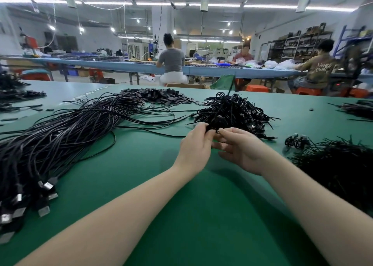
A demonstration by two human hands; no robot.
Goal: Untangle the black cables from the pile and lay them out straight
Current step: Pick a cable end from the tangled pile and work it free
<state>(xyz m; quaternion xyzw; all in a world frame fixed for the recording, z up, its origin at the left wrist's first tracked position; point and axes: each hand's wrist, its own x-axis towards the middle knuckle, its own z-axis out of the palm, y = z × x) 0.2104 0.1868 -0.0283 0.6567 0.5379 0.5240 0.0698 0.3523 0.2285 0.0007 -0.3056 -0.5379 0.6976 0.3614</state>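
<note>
Both hands working at near edge of tangled pile (pixel 232 112), mid-tabletop toward far edge. Left hand (pixel 196 144) pinching black cable (pixel 214 127) — right hand (pixel 240 150) fingers loosely curled, touching it. Advice: draw slowly, pile snags — lay alongside straightened bundle (pixel 66 136) at left edge.

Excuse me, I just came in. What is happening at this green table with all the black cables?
A person is sorting black cables by hand. Both hands, the left hand and the right hand, pinch a cable end at the near edge of the tangled pile. To the left lies a long bundle of straightened cables, their connectors pointing toward the person. A heap of small black pieces sits behind it on the green table. Other workers sit at a farther bench.
</note>
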